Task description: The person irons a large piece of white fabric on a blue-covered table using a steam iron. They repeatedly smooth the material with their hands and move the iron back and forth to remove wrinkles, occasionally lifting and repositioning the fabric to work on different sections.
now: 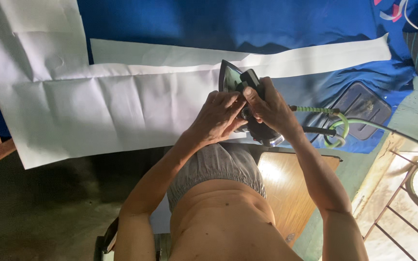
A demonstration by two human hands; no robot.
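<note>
- The iron (247,104) is largely hidden behind both hands; only its dark pointed nose, part of the handle and a shiny strip of soleplate at its rear show.
- The right hand (272,108) is clenched around the iron's handle from 3 o'clock, thumb on top.
- The left hand (218,116) presses against the iron's side from 9 o'clock, fingers curled onto it; whether it grips or only touches cannot be told.
- The iron sits near the desk's (293,186) front edge, on the right end of the large white cloth (97,116).
- One green braided cord (337,128) loops away at 3 o'clock; its far end runs out of the picture.
- Two white pieces show: the large creased rectangular cloth, cut off at upper left, and a long narrow strip (291,60) at 12 o'clock.
- A blue cover (218,21), soft and wrinkled, lies under them.
- One dark rounded-rectangular iron rest (364,108) lies at 3 o'clock, beyond the cord.
</note>
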